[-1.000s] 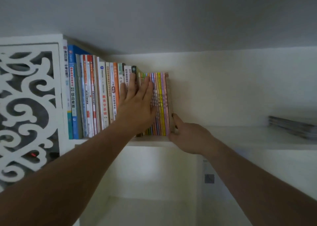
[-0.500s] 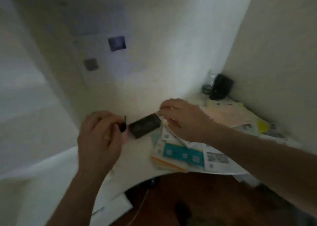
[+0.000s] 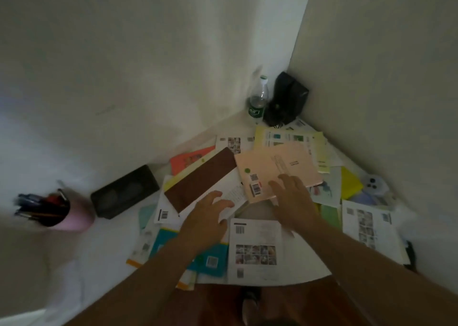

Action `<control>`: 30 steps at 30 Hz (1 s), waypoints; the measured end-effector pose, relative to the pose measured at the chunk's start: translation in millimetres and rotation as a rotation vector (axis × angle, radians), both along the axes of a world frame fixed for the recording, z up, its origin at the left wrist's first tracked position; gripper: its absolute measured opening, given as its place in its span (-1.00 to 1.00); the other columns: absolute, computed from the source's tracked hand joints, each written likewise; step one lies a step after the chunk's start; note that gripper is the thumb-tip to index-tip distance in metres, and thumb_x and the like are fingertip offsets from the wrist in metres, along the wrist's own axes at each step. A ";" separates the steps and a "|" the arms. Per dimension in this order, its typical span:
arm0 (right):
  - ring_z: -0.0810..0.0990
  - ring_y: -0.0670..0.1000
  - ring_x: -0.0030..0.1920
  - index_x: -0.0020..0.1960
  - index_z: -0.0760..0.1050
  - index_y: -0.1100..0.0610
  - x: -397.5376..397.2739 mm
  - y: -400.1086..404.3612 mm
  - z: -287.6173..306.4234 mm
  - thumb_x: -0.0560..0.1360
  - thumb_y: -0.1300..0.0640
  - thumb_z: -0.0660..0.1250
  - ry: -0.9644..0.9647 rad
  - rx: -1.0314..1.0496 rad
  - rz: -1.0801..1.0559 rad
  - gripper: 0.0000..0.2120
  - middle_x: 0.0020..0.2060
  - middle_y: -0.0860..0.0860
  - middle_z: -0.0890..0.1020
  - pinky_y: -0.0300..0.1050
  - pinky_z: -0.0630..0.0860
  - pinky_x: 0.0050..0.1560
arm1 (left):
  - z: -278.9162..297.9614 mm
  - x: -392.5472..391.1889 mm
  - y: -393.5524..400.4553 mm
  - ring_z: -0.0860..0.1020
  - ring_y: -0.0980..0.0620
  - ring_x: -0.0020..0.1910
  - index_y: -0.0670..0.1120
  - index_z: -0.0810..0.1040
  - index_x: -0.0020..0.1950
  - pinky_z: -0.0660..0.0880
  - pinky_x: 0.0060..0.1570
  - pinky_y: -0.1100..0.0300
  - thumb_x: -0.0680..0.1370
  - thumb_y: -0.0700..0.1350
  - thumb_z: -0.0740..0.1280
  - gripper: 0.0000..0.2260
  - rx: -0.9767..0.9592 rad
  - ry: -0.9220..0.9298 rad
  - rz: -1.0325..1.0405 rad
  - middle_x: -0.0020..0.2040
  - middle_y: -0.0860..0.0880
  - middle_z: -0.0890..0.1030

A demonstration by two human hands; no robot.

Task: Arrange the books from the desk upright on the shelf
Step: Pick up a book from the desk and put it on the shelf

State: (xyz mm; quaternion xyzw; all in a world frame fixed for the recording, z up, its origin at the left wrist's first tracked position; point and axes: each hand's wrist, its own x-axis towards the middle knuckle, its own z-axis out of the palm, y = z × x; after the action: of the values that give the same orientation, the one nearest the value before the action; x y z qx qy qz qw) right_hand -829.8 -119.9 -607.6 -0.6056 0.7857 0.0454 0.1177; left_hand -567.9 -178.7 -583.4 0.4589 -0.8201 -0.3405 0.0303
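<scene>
Since half a second ago both hands have spread over the book pile. The pen cup at the left is blurred. The tabletop is bare only at its left; walls close the corner. The left hand, fingers loose, rests on a white book; the right hand, open, lies flat on the pink book.
</scene>
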 end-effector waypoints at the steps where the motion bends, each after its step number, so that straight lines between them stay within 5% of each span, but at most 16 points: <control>1: 0.28 0.39 0.50 0.51 0.31 -0.03 -8.4 -8.5 -4.7 0.50 -0.02 0.45 0.025 0.030 0.006 -0.37 0.53 0.18 0.30 0.47 0.32 0.44 | -8.6 -17.6 -6.6 0.16 -0.07 0.62 0.16 0.39 0.53 0.26 0.55 -0.01 0.62 -0.07 0.34 -0.53 0.058 -0.061 -0.031 0.66 0.04 0.14; 3: 0.11 0.35 0.58 0.60 0.12 -0.10 -23.7 -23.4 -13.2 0.59 -0.03 0.33 0.023 0.124 0.049 -0.35 0.59 0.12 0.11 0.44 0.11 0.52 | -22.1 -43.0 -15.9 -0.01 -0.11 0.67 0.13 0.18 0.65 0.14 0.60 -0.06 0.66 -0.01 0.32 -0.41 0.132 -0.205 -0.070 0.71 -0.01 -0.04; 5: 0.32 0.33 0.42 0.56 0.19 -0.10 -36.4 -34.1 -18.0 0.55 0.00 0.39 0.078 0.096 0.129 -0.36 0.50 0.14 0.27 0.41 0.32 0.38 | -30.9 -55.7 -18.8 -0.08 -0.14 0.68 0.13 0.06 0.68 0.16 0.59 -0.09 0.66 0.00 0.30 -0.35 0.131 -0.341 -0.095 0.71 -0.01 -0.11; 7: 0.49 0.25 0.14 0.46 0.34 -0.06 -41.1 -41.8 -15.3 0.51 -0.02 0.46 0.144 0.067 0.203 -0.42 0.27 0.13 0.47 0.25 0.50 0.11 | -31.2 -62.5 -21.4 0.04 -0.15 0.67 0.16 0.01 0.68 0.32 0.50 -0.11 0.64 -0.02 0.32 -0.30 0.105 -0.384 -0.078 0.71 -0.01 -0.04; 10: 0.51 0.21 0.14 0.42 0.42 -0.08 -36.7 -53.5 4.6 0.60 -0.04 0.35 0.124 0.019 0.362 -0.60 0.18 0.07 0.54 0.20 0.51 0.12 | -20.3 -76.2 -23.9 0.28 -0.19 0.57 0.16 -0.10 0.69 0.45 0.38 -0.11 0.60 0.09 0.38 -0.17 -0.002 -0.313 0.001 0.68 -0.10 0.06; 12: 0.49 0.20 0.25 0.41 0.44 -0.10 -25.1 -63.3 26.7 0.64 0.01 0.31 0.060 0.031 0.455 -0.66 0.24 0.01 0.54 0.20 0.47 0.21 | -16.3 -87.1 -24.8 0.18 -0.23 0.62 0.05 0.01 0.70 0.27 0.52 -0.18 0.55 0.14 0.42 -0.15 -0.152 -0.281 -0.049 0.68 -0.13 0.09; 14: 0.52 0.15 0.24 0.33 0.54 -0.09 -11.0 -69.2 47.7 0.63 0.06 0.36 0.016 0.000 0.557 -0.72 0.23 -0.06 0.62 0.14 0.46 0.20 | -12.9 -94.1 -27.0 0.39 -0.21 0.52 -0.05 0.30 0.61 0.36 0.45 -0.18 0.55 0.11 0.41 -0.32 -0.253 -0.243 -0.078 0.54 -0.12 0.42; 15: 0.57 0.13 0.17 0.24 0.59 -0.07 -4.4 -69.8 54.2 0.61 0.07 0.39 -0.001 -0.043 0.609 -0.79 0.16 -0.08 0.66 0.10 0.47 0.15 | -11.1 -94.5 -30.4 0.58 -0.18 0.30 -0.04 0.46 0.47 0.51 0.24 -0.09 0.57 0.06 0.39 -0.51 -0.287 -0.207 -0.049 0.33 -0.09 0.60; 17: 0.63 0.14 0.01 0.05 0.65 -0.03 -4.1 -72.4 62.2 0.56 -0.01 0.46 -0.014 -0.164 0.655 -0.90 -0.04 -0.05 0.71 0.09 0.48 0.12 | -0.1 -91.3 -38.4 0.65 -0.15 -0.16 0.00 0.62 0.18 0.43 -0.23 0.08 0.61 0.00 0.34 -0.81 -0.333 -0.188 0.018 -0.09 -0.04 0.66; 19: 0.64 0.15 -0.05 -0.03 0.66 -0.01 -21.1 -79.5 71.7 0.49 -0.18 0.49 -0.016 -0.383 0.563 -0.75 -0.13 -0.01 0.70 0.17 0.49 0.20 | 18.2 -84.0 -49.8 0.60 -0.08 -0.31 0.07 0.64 0.13 0.35 -0.36 0.13 0.64 0.11 0.24 -0.78 -0.349 -0.170 0.051 -0.21 0.01 0.63; 22: 0.51 0.20 0.26 0.37 0.55 -0.03 -66.8 -90.5 94.2 0.40 -0.24 0.53 -0.172 -0.695 0.173 -0.39 0.27 0.09 0.57 0.19 0.40 0.34 | 57.3 -73.6 -63.5 0.59 0.15 -0.28 0.14 0.60 0.09 0.53 -0.27 0.16 0.67 0.11 0.27 -0.87 -0.148 0.020 0.226 -0.21 0.10 0.63; 24: 0.42 0.16 0.33 0.58 0.32 -0.01 -90.3 -91.0 102.3 0.39 -0.20 0.56 -0.350 -0.699 -0.054 -0.15 0.39 0.11 0.43 0.13 0.41 0.32 | 76.7 -67.8 -65.4 0.64 0.14 -0.22 0.07 0.60 0.03 0.59 -0.17 0.21 0.66 -0.03 0.37 -0.97 0.141 0.304 0.470 -0.18 0.01 0.67; 27: 0.56 -0.07 0.26 0.60 0.21 -0.18 -83.8 -88.9 100.2 0.38 -0.34 0.52 -0.757 -0.240 -0.152 -0.10 0.30 -0.14 0.55 0.06 0.52 0.21 | 92.1 -66.7 -61.5 0.71 -0.20 0.04 -0.03 0.60 0.17 0.67 0.08 -0.14 0.66 -0.16 0.36 -0.89 0.532 0.694 0.667 0.04 -0.21 0.71; 30: 0.68 -0.15 0.17 0.43 0.44 -0.14 -40.2 -76.7 87.9 0.43 -0.24 0.55 -1.092 0.041 -0.052 -0.37 0.18 -0.19 0.69 0.08 0.65 0.22 | 95.4 -67.9 -54.0 0.72 -0.24 0.04 -0.13 0.55 0.25 0.70 -0.04 -0.08 0.66 -0.16 0.32 -0.82 0.659 0.836 0.801 0.05 -0.21 0.72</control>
State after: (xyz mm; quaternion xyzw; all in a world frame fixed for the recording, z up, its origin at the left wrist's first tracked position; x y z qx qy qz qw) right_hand -870.0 -196.6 -519.7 -0.5192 0.6241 -0.2631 0.5213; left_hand -635.8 -232.8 -488.0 0.5429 -0.3583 -0.6851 0.3279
